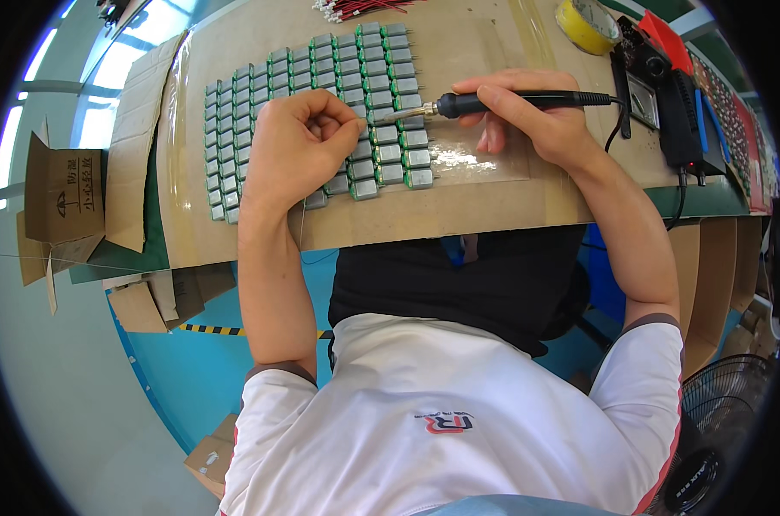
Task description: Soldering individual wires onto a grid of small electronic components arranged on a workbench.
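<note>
Rows of small grey metal-cased motors with green boards stand packed together on the brown table covering. My right hand grips a soldering iron by its black handle, its tip pointing left over the motors. Close to that tip, my left hand is closed in a pinch above the rows and hides several motors. A thin wire, which looks like solder, trails below the left hand. The pinched end and the exact contact at the tip are too small to make out.
A yellow tape roll and a black soldering station stand at the far right, the iron's cord running there. Red wires lie at the back. Cardboard boxes are at the left; a fan stands lower right.
</note>
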